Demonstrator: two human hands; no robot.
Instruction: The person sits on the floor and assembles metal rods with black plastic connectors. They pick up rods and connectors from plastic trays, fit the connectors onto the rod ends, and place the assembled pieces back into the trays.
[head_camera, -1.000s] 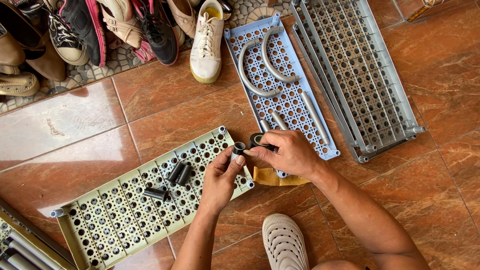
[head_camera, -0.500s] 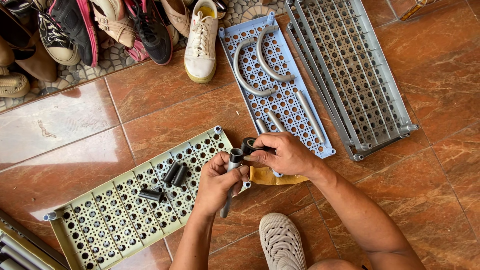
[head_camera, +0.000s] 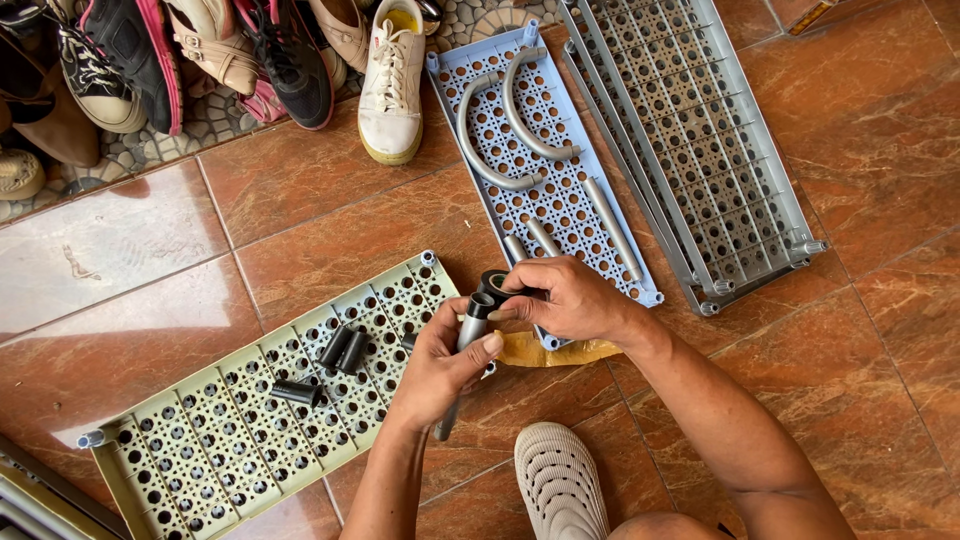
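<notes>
Left hand (head_camera: 440, 365) grips a grey tube (head_camera: 462, 345); right hand (head_camera: 565, 298) pinches a black cap (head_camera: 493, 287) at its top end.

perforated shelf panels: three are laid out, green (head_camera: 200, 440), blue (head_camera: 560, 190), grey (head_camera: 700, 140)
loose black sleeves on the green panel: three can be counted (head_camera: 340, 350)
curved grey tubes: two (head_camera: 500, 140)
straight grey rods on the blue panel: three are seen (head_camera: 610, 225)
hands: two, left hand (head_camera: 435, 370), right hand (head_camera: 570, 300)

The left hand (head_camera: 440, 365) now grips a grey tube (head_camera: 462, 352) upright. The right hand (head_camera: 565, 300) has brought a black sleeve (head_camera: 493, 287) onto its top end.
</notes>
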